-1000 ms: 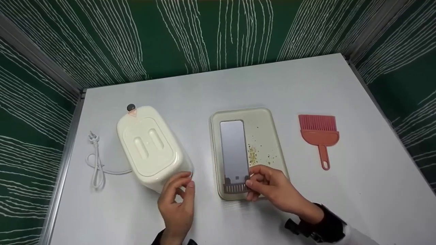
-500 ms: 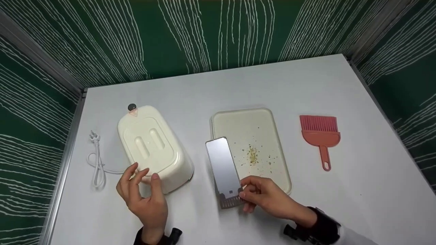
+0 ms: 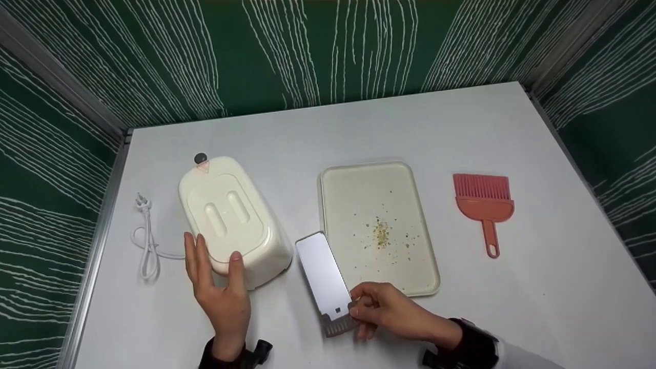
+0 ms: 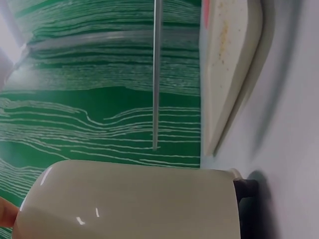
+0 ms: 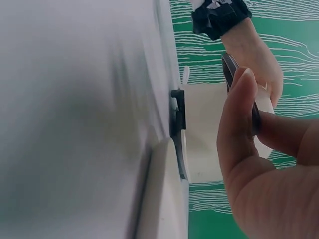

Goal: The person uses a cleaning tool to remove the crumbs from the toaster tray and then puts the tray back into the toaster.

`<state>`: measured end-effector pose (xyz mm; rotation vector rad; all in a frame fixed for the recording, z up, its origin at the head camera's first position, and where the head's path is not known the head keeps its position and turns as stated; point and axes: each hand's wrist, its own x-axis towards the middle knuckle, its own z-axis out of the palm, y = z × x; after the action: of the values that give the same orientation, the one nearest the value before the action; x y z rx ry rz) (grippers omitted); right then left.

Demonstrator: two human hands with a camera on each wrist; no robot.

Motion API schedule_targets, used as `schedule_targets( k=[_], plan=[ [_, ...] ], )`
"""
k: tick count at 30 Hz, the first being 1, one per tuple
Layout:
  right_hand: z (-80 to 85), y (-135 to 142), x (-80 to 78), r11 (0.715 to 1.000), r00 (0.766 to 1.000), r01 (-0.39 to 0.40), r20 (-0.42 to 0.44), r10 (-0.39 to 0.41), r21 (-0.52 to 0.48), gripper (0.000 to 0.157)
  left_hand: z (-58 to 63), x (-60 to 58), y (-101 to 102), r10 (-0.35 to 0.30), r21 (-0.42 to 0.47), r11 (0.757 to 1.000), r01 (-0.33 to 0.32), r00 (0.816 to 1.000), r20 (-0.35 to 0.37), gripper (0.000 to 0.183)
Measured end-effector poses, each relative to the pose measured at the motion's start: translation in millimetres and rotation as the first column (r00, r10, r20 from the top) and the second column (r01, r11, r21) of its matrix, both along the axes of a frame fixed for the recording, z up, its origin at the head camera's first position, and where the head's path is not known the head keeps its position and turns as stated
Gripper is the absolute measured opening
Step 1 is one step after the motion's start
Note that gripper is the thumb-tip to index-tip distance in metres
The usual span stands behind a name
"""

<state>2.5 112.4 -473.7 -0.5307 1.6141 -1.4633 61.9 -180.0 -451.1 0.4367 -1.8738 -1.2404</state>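
My right hand pinches the near end of a flat metal crumb tray, between thumb and fingers. The crumb tray is tilted, its far end pointing left, just off the near-left corner of a cream serving tray. In the right wrist view the crumb tray shows nearly edge-on. My left hand lies against the near end of a cream toaster, fingers extended along its left side and thumb at the lid's near edge. The left wrist view shows the toaster's side large and a fingertip at the left.
Yellowish crumbs lie scattered on the serving tray. A coral-coloured hand brush lies to its right, handle toward me. The toaster's white power cord and plug rest on the table's left side. Green patterned panels border the table.
The crumb tray has moved left and toward me, off the serving tray, in my right hand. My left hand has shifted left and straightened its fingers along the toaster.
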Motion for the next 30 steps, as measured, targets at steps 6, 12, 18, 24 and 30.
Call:
schedule_targets(
  k=[6,12,18,24,30],
  plan=[
    [-6.1,-4.2,4.7,0.999,0.999,-0.039,0.025,0.04,-0.011,0.018,0.0,-0.1,-0.8,-0.033,0.05,0.998,0.032,0.999,0.019,0.07],
    [-12.2,-6.7,8.8,0.998,0.998,-0.069,0.005,0.069,-0.002,0.017,-0.8,-1.1,-0.9,-0.042,0.043,0.998,0.04,0.998,0.041,0.069],
    [-16.7,-8.7,14.4,0.995,0.995,-0.096,0.02,0.096,-0.017,0.014,0.0,-0.8,-1.2,-0.032,0.03,0.999,0.031,0.998,0.049,0.069],
    [-22.3,-12.7,19.7,0.991,0.99,-0.129,0.054,0.13,-0.029,0.014,-1.0,0.0,-1.6,-0.016,0.017,1.0,0.015,0.999,0.042,0.07],
    [-29.5,-17.5,24.2,0.988,0.984,-0.154,0.091,0.154,-0.008,0.012,-1.6,1.8,-2.3,-0.009,0.012,1.0,0.008,0.999,0.046,0.07]
  ],
)
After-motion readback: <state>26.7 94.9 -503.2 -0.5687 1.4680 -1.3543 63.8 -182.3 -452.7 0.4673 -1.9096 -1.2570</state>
